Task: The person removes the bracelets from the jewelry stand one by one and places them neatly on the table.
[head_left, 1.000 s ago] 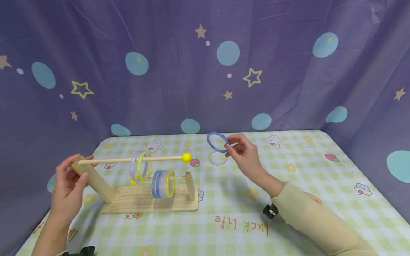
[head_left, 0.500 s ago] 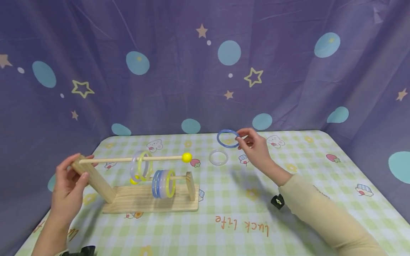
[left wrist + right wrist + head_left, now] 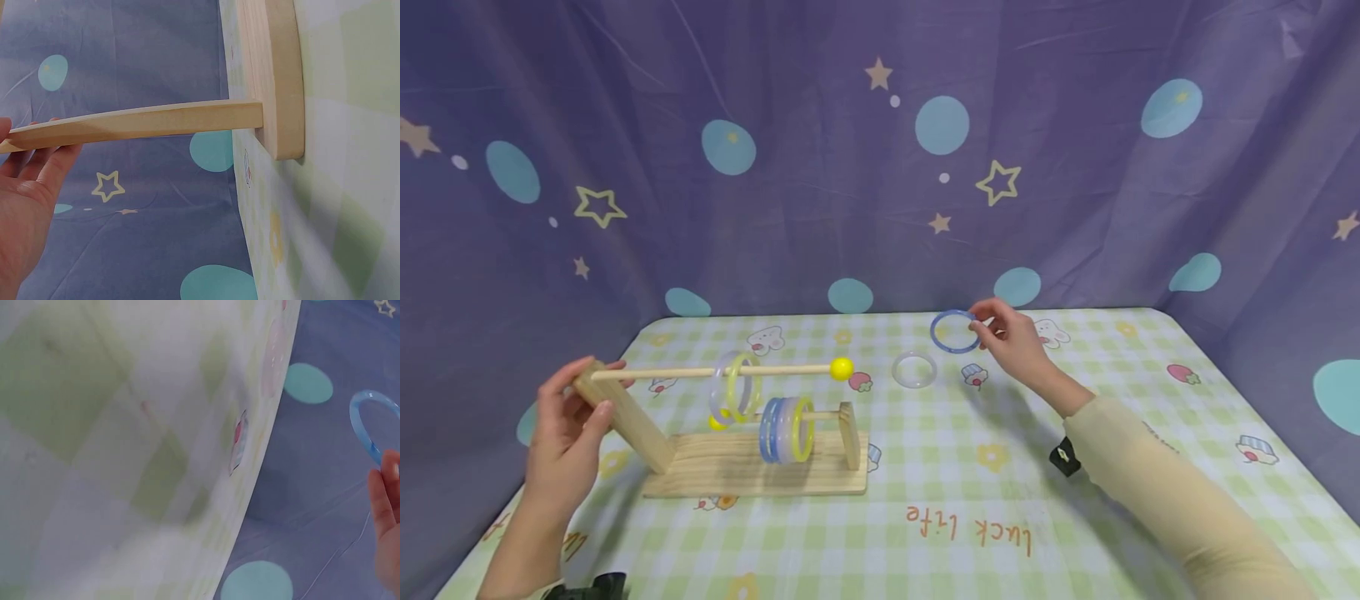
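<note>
My right hand (image 3: 1011, 340) pinches a blue ring (image 3: 934, 336) at its right edge, above the back of the table; the right wrist view shows the same blue ring (image 3: 357, 422) against the curtain. At the left, my left hand (image 3: 563, 437) grips the top of the tall post (image 3: 634, 425) of a wooden rack, fingers behind and thumb in front. The rack's upper rod (image 3: 677, 373) carries a clear ring and a yellow ring (image 3: 732, 400). On the lower rod hang several blue, pale and yellow rings (image 3: 772, 433). A clear ring (image 3: 895, 377) lies flat on the table.
The rack's wooden base (image 3: 715, 475) rests on a green-checked tablecloth (image 3: 940, 467). A yellow ball (image 3: 842, 369) caps the upper rod's free end. A purple curtain (image 3: 820, 167) rises behind the table and at both sides.
My right hand has carried the blue ring rightward, away from the rack and the clear ring on the table. The left hand stays on the post, and the rings on the rods have not moved.
</note>
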`<state>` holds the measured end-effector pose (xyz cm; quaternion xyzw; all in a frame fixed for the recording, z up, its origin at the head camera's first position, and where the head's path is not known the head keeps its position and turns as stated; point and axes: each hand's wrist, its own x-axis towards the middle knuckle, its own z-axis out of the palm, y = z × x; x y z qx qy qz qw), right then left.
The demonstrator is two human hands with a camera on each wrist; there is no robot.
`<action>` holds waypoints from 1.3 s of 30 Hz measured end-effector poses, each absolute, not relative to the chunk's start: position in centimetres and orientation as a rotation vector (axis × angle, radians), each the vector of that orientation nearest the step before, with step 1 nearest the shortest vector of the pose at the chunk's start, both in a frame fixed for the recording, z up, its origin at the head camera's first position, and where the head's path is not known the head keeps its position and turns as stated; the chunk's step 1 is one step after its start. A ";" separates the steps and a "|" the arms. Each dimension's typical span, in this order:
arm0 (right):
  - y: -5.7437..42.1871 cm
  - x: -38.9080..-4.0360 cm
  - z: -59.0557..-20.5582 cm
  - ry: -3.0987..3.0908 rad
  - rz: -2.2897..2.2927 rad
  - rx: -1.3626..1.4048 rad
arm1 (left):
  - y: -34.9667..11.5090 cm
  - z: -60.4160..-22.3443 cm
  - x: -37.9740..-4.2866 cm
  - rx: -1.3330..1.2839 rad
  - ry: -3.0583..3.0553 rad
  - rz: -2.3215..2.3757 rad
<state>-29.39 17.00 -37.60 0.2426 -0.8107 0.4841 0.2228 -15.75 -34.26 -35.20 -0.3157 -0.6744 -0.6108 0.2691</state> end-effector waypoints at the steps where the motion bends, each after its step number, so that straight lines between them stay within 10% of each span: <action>1: 17.1 -29.5 -37.7 -2.255 1.339 0.674 | -34.3 -35.2 -15.8 -0.850 -1.819 -1.645; 39: 18.2 -34.2 -41.2 -2.841 0.889 0.728 | -34.2 -35.1 -15.3 -0.752 -1.868 -1.618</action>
